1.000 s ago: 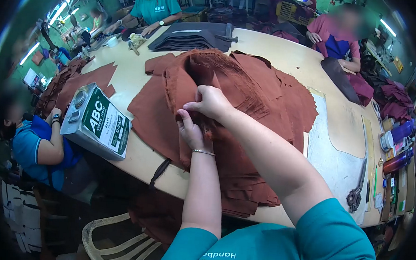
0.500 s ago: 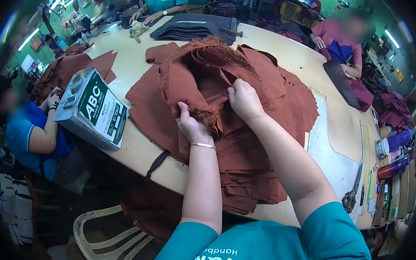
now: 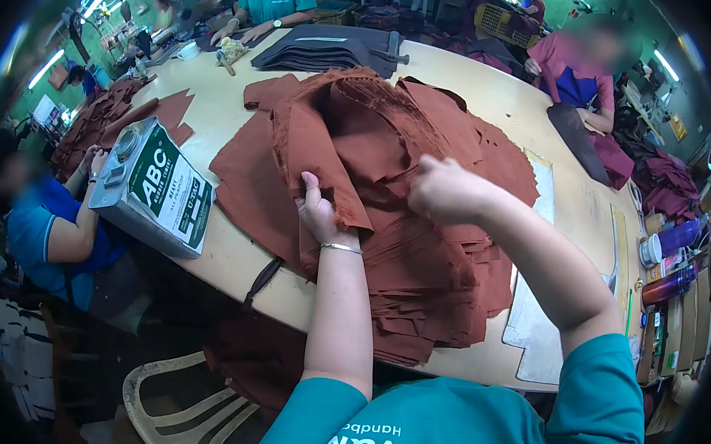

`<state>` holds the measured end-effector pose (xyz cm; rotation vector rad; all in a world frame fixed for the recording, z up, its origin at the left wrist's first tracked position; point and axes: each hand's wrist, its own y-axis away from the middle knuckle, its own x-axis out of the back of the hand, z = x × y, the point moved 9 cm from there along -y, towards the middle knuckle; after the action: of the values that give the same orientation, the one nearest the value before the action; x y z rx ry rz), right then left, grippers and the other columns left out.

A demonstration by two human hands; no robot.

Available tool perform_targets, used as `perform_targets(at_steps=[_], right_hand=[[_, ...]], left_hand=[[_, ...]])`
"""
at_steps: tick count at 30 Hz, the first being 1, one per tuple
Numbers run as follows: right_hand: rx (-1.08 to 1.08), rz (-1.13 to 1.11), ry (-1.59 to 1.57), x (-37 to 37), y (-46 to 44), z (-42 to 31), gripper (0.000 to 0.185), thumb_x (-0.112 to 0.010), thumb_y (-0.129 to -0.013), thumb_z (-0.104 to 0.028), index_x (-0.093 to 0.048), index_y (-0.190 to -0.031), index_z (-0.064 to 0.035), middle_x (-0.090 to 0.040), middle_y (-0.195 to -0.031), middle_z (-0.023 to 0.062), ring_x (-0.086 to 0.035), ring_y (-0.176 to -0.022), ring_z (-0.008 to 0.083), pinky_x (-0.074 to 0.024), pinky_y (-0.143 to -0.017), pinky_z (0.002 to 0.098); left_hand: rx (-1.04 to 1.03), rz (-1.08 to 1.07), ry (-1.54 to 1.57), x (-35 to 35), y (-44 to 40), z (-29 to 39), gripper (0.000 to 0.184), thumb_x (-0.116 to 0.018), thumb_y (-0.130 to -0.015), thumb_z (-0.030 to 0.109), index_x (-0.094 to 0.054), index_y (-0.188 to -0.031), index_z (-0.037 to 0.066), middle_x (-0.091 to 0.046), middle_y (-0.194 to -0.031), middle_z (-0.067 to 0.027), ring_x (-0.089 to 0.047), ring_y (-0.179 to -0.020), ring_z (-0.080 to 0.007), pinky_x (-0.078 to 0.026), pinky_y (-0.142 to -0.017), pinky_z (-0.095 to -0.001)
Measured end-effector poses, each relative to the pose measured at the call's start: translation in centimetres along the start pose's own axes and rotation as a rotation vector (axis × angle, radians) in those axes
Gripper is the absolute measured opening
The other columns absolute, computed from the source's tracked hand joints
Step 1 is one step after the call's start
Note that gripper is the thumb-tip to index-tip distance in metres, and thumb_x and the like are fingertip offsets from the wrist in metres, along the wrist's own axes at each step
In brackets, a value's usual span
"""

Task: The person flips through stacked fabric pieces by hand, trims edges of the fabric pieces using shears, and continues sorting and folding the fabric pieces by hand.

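Observation:
A large heap of reddish-brown fabric pieces [image 3: 254, 164] with frayed edges lies on the table in front of me, its front layers stacked and fanned. My left hand [image 3: 321, 212] is closed around the lower end of a folded length of this fabric, thumb up. To the right, my right hand [image 3: 447, 191] is held over the heap with its fingers curled together at a fabric edge. The fingertips are partly hidden, but fabric seems pinched in them. Between both hands the layers part into a dark hollow.
A metal can of rubber cement [image 3: 156, 187] stands at the left table edge. Dark stacked sheets [image 3: 316, 51] lie at the back, beside a brush [image 3: 232, 51]. A pale flat template [image 3: 538, 336] lies at right. Co-workers sit or stand around the table [image 3: 460, 63]. A plastic chair [image 3: 177, 406] is below.
My right hand has moved right and slightly down, its elbow swinging outward. The fabric between my hands has spread wider. My left hand keeps its hold, nearly in place.

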<state>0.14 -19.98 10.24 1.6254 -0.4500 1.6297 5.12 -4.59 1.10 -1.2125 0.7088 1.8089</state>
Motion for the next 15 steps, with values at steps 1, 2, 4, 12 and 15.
perform_targets(at_steps=[1,2,4,12,15], right_hand=[[-0.016,0.295,-0.133,2.3,-0.3,0.9,0.007,-0.055,-0.067,-0.012,-0.057,-0.071,-0.0079,-0.055,-0.079,0.0045,-0.048,-0.088,0.0259,-0.0413,-0.070,0.0390],[-0.038,0.594,-0.266,4.4,0.0,1.9,0.008,-0.054,-0.068,-0.011,-0.055,-0.074,-0.0053,-0.055,-0.079,0.0083,-0.050,-0.084,0.0283,-0.0420,-0.070,0.0382],[-0.236,0.834,-0.482,7.5,-0.3,1.9,0.011,-0.053,-0.070,-0.010,-0.052,-0.077,-0.0018,-0.053,-0.078,0.0143,-0.052,-0.077,0.0329,-0.0426,-0.070,0.0373],[-0.324,0.612,-0.932,2.8,-8.8,2.5,0.039,-0.073,-0.062,-0.033,-0.055,-0.070,0.0004,-0.058,-0.068,0.0147,-0.057,-0.064,0.0252,-0.0452,-0.061,0.0337],[-0.301,0.633,-0.977,2.5,-8.7,2.5,0.032,-0.069,-0.068,-0.027,-0.056,-0.074,0.0017,-0.058,-0.068,0.0141,-0.057,-0.064,0.0220,-0.0448,-0.061,0.0325]], left_hand=[[0.018,-0.004,-0.037,-0.5,0.3,0.0,0.028,-0.056,-0.083,0.014,-0.050,-0.108,0.004,-0.055,-0.102,-0.0069,-0.054,-0.091,-0.0161,-0.045,-0.078,-0.0293],[0.040,-0.013,-0.077,-0.9,0.6,-0.2,0.026,-0.056,-0.083,0.014,-0.051,-0.106,0.003,-0.056,-0.101,-0.0070,-0.054,-0.090,-0.0164,-0.046,-0.078,-0.0291],[0.118,-0.083,-0.120,-1.5,0.9,-1.2,0.022,-0.056,-0.083,0.016,-0.052,-0.100,0.003,-0.057,-0.097,-0.0071,-0.055,-0.087,-0.0167,-0.047,-0.075,-0.0287],[0.131,-0.103,-0.120,-1.8,1.4,-0.5,0.021,-0.055,-0.084,0.019,-0.053,-0.095,0.001,-0.058,-0.092,-0.0092,-0.057,-0.081,-0.0172,-0.048,-0.071,-0.0291],[0.069,-0.133,-0.242,-2.3,1.2,-0.6,0.022,-0.054,-0.084,0.013,-0.053,-0.103,0.001,-0.057,-0.100,-0.0101,-0.057,-0.085,-0.0171,-0.047,-0.075,-0.0280]])
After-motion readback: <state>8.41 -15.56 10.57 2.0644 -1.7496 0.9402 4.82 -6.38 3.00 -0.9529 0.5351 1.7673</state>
